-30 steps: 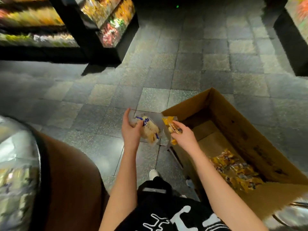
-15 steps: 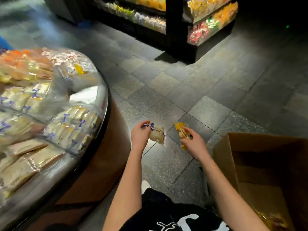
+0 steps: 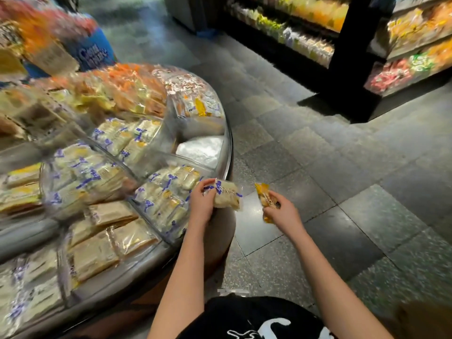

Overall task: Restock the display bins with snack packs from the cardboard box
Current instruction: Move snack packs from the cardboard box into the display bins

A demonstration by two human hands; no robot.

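The left hand [image 3: 203, 204] grips a pale clear-wrapped snack pack with blue print [image 3: 227, 198], now at the rim of the round clear-walled display bin [image 3: 229, 146] rather than out over the grey floor tiles [image 3: 318, 167]. The right hand [image 3: 283, 213] still pinches a small orange-yellow wrapped pack [image 3: 265, 198] just beside it.

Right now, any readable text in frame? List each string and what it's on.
"HORSH": on the clear snack pack held in the left hand; the small print above it is too small to read.
Blue bag, top left: white lettering, too blurred to read.
Binned packs: blue print, too blurred to read.
Yellow pack in the right hand: nothing legible.
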